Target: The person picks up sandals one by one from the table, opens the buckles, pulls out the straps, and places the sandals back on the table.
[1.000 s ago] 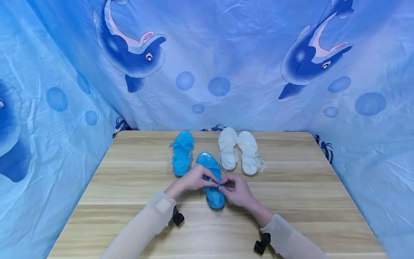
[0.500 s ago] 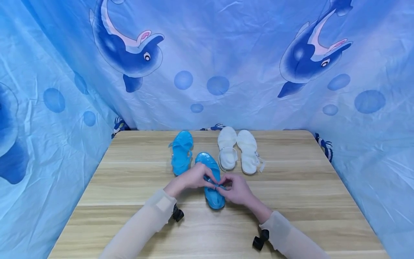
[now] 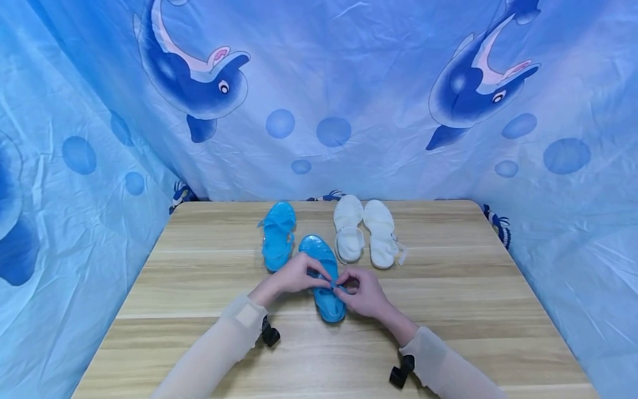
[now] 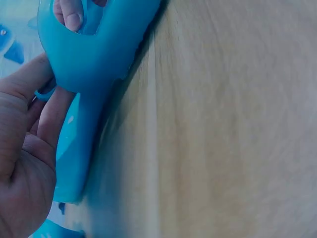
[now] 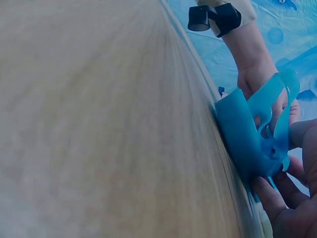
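A blue jelly sandal (image 3: 317,248) lies on the wooden table, toe pointing away, with both hands at its ankle strap. From the left, my left hand (image 3: 296,274) pinches the strap between thumb and fingers near the buckle. My right hand (image 3: 366,293) pinches the strap from the right, fingertips almost meeting those of the left. In the left wrist view the sandal's heel (image 4: 79,59) stands close beside the left fingers. The right wrist view shows the heel cup (image 5: 240,131) and the raised strap loop, with the right fingers against its side. Fingertips hide the buckle.
A second blue sandal (image 3: 277,238) lies just left of the worked one. Two white sandals, a left one (image 3: 349,213) and a right one (image 3: 380,221), lie behind to the right. A dolphin-printed curtain (image 3: 319,72) surrounds the wooden table (image 3: 448,288) at the back and sides.
Both hands stay at the strap with only small finger shifts. The whole head view drifts slightly left; the sandals keep their places on the table.
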`<state>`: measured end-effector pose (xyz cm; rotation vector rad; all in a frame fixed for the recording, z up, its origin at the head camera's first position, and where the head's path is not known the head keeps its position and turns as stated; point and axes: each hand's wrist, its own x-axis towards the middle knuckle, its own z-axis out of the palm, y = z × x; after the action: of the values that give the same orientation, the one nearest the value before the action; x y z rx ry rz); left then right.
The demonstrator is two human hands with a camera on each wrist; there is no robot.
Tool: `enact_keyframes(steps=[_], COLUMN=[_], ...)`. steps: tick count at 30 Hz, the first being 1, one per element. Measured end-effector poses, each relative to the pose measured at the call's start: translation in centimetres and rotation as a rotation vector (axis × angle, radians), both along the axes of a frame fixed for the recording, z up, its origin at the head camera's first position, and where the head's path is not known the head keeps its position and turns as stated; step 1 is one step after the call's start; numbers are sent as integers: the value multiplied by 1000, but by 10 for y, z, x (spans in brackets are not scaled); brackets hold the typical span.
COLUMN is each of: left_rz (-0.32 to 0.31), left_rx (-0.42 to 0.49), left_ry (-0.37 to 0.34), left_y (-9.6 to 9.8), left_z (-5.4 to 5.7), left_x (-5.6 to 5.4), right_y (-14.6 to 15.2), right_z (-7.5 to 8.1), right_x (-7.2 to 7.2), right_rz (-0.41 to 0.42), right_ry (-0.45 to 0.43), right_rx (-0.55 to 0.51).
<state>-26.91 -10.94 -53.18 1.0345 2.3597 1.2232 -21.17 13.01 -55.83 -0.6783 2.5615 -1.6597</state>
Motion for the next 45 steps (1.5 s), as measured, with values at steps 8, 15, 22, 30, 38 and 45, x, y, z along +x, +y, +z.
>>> enact_keyframes(steps=[8, 15, 22, 30, 38, 45], left_rz=[-27, -88, -57, -37, -56, -55], left_rx=[-50, -133, -79, -48, -124, -79], left_ry=[39, 120, 64, 14, 58, 62], left_y=[9, 11, 6, 4, 4, 3], left_z=[12, 20, 10, 5, 17, 14], left_x=[5, 0, -4, -3, -1, -3], right_y=[0, -2, 1, 1, -4, -7], right_z=[6, 8, 6, 8, 19, 18], right_x=[3, 3, 0, 1, -1, -1], right_rz=[-5, 16, 24, 39, 2, -42], right_ry=[-15, -25, -35, -45, -77, -73], right_rx=[14, 18, 24, 46, 160, 144])
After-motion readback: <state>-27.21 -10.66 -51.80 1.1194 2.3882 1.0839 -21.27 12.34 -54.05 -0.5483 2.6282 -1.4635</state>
